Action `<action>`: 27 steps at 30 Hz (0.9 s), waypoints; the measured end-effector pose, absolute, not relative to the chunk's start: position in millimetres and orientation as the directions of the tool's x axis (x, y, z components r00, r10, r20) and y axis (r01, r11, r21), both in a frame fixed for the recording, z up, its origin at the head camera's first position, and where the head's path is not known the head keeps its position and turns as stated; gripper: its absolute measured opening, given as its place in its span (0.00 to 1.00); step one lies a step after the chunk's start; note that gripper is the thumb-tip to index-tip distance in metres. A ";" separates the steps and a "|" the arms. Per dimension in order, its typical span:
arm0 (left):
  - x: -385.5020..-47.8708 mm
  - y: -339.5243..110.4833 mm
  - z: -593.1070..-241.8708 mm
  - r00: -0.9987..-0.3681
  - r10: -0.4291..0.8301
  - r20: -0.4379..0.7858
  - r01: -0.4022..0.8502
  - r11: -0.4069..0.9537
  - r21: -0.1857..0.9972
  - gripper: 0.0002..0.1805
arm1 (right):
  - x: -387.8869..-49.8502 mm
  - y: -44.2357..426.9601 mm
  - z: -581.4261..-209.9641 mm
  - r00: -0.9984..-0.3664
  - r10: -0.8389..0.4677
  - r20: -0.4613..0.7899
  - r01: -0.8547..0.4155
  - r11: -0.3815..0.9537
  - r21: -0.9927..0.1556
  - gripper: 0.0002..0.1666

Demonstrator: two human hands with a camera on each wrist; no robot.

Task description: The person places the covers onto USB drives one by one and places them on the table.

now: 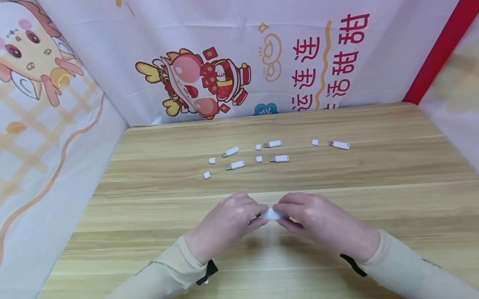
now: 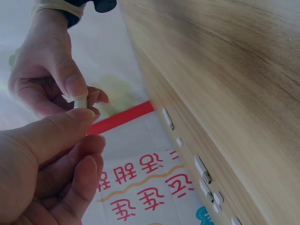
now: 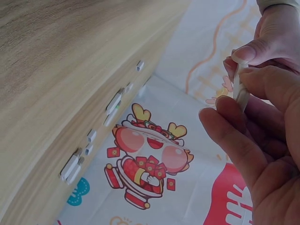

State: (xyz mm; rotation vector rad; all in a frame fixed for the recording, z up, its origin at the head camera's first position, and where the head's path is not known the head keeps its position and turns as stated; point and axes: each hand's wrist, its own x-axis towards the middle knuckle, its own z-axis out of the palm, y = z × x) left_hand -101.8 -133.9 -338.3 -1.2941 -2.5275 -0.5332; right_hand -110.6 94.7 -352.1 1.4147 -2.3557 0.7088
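From afar, I am watching left hand (image 1: 231,218) and right hand (image 1: 319,215) pinching a white stick (image 1: 271,214) above the table (image 1: 373,187), forearms (image 1: 157,280) angling in from eight and four o'clock, USB sticks (image 1: 236,165) lying toward twelve.

I am wearing cream sleeves (image 1: 417,262), showing a white stick (image 1: 271,214), brown grain (image 1: 392,224) is streaking the tan table (image 1: 144,210), red lettering (image 1: 306,49) is marking the white backdrop (image 1: 219,25)

Wood-grain table (image 1: 144,205) | five white USB sticks (image 1: 279,159), uncapped | five white caps (image 1: 259,159), near them
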 end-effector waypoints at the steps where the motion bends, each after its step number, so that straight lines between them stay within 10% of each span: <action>1: -101.8 -133.9 -338.6 -0.573 0.725 0.382 0.817 0.538 0.205 0.09 | -110.9 94.7 -352.4 -0.464 -0.737 0.493 -0.886 0.388 -0.254 0.13; 27: -110.7 -124.9 -344.5 -0.580 0.741 0.340 0.814 0.540 0.212 0.04 | -122.6 97.8 -359.4 -0.435 -0.770 0.467 -0.899 0.348 -0.265 0.10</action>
